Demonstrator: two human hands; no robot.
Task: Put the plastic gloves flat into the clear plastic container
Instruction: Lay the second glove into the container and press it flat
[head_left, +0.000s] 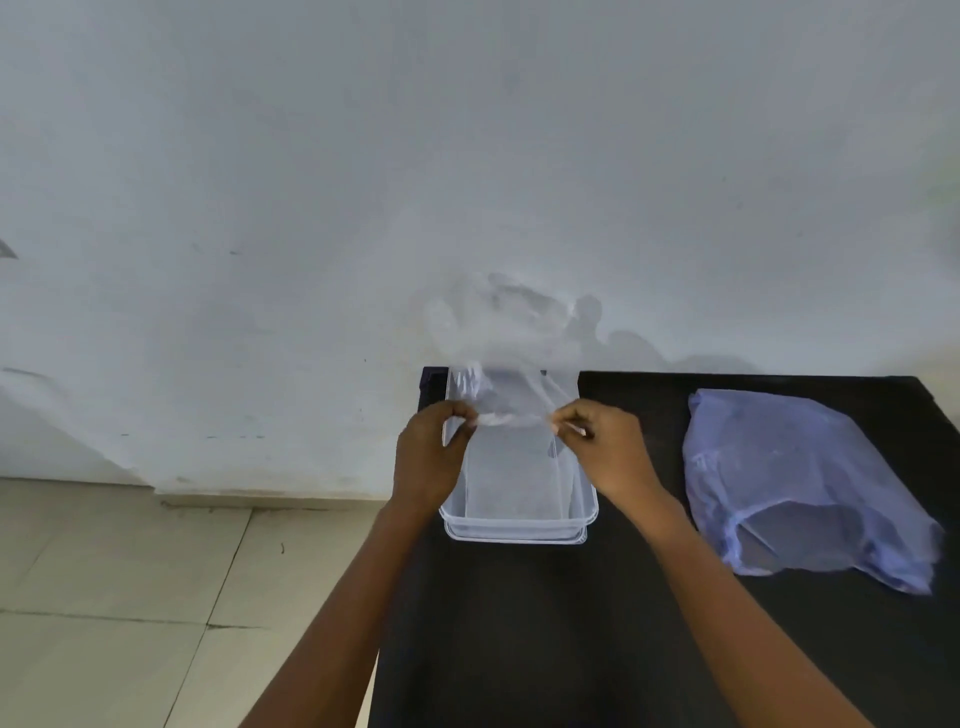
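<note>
A thin clear plastic glove (506, 332) hangs spread out in the air, fingers pointing up and away, above the far end of the clear plastic container (519, 525). My left hand (428, 457) pinches the glove's cuff at its left corner. My right hand (602, 447) pinches the cuff at its right corner. Both hands hover over the container, which stands on the left part of the black table (519, 623). Inside the container something pale and flat shows faintly; I cannot tell what it is.
A bluish translucent plastic bag (800, 483) lies on the table to the right of the container. The table's left edge runs just beside the container, with tiled floor (130, 597) below. A white wall (467, 156) rises behind the table.
</note>
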